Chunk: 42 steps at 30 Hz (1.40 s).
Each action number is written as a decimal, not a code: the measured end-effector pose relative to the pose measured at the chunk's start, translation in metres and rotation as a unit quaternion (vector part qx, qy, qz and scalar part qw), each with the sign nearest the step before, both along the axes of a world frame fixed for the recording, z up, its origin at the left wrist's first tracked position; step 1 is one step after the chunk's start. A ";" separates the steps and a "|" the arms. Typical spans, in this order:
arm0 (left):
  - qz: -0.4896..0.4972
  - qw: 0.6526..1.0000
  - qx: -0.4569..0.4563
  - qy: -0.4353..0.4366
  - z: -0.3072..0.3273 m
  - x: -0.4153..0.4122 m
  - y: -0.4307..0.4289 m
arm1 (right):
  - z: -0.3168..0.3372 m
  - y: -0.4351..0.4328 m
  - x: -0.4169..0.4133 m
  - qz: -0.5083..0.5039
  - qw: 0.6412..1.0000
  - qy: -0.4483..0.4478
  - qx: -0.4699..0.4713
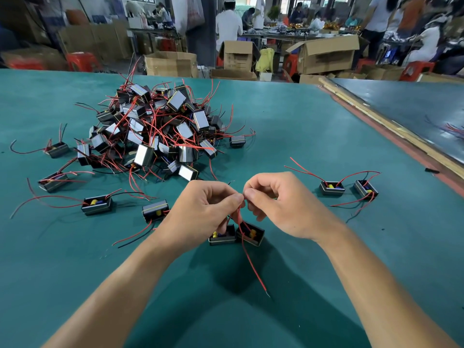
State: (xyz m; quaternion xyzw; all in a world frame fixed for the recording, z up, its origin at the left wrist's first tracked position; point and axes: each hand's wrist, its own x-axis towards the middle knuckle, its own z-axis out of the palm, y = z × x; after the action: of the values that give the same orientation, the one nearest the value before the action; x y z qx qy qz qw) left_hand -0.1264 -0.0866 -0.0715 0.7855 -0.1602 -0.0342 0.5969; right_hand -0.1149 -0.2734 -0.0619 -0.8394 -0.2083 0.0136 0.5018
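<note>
Two small black box modules with yellow parts inside hang side by side just above the green table. Their red wires run up to my hands. My left hand pinches the wires between thumb and forefinger at the top. My right hand pinches the same wire ends from the right, fingertips meeting those of the left. One long red wire trails down toward me with a bare tip.
A big pile of the same modules with tangled red and black wires lies at the centre left. Loose modules sit left of my hands; two joined ones lie right. Cardboard boxes and people stand beyond the table.
</note>
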 end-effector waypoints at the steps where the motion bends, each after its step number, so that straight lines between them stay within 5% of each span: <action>1: 0.003 1.000 -0.003 -0.003 0.000 0.000 0.000 | 0.000 0.000 0.000 -0.002 1.000 -0.004 0.001; 27: 0.049 0.997 -0.032 -0.046 -0.001 0.000 -0.002 | 0.002 0.001 0.001 -0.058 0.998 0.014 0.025; 37: 0.016 0.997 -0.055 0.043 0.004 0.001 0.001 | 0.006 0.001 -0.002 -0.023 0.999 -0.005 0.046; 42: 0.012 0.997 -0.064 0.035 0.004 0.000 0.000 | 0.007 0.001 -0.001 -0.020 0.984 0.109 0.141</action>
State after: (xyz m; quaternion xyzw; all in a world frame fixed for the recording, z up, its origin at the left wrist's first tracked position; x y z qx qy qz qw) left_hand -0.1267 -0.0864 -0.0674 0.7457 -0.1314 -0.0440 0.6518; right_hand -0.1164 -0.2728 -0.0551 -0.7575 -0.1350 0.0656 0.6354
